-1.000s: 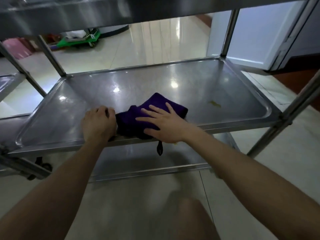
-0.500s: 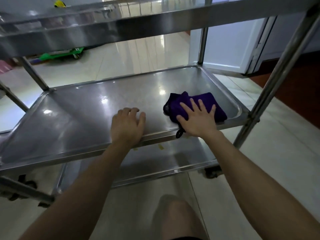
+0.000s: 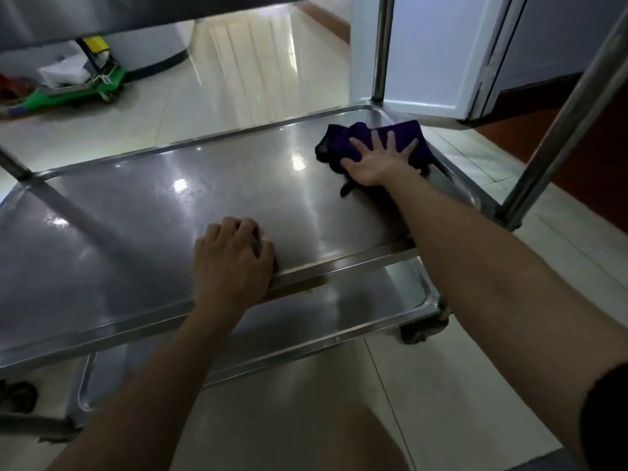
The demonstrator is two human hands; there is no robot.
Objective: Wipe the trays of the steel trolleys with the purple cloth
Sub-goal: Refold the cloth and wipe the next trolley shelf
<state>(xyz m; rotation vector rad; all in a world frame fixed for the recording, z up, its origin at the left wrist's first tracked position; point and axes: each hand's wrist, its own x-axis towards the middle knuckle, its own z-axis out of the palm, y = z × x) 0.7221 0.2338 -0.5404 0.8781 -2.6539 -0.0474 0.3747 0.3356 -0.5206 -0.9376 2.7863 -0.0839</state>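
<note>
Purple cloth lies bunched in the far right corner of a steel trolley's middle tray, pinned flat under the person's right hand, whose fingers are spread wide across the fabric. A dark tail of the cloth trails toward the near side just beside the wrist. The left hand rests on the tray's near rim, fingers curled loosely over the edge and pinching nothing.

Most of the tray lies bare and glossy between the two hands and out to the left, giving open room in that direction. To the right the cloth sits close against the raised lip, with the far rim just beyond it. An upright post rises at the far right corner, touching the tray, and a second post slants up at the near right. The upper shelf overhangs the work area. A lower tray shows beneath the near rim, and a caster sits under its right corner. On the tiled floor beyond, a green cart stands well apart, and a white door stands behind the far right corner.
</note>
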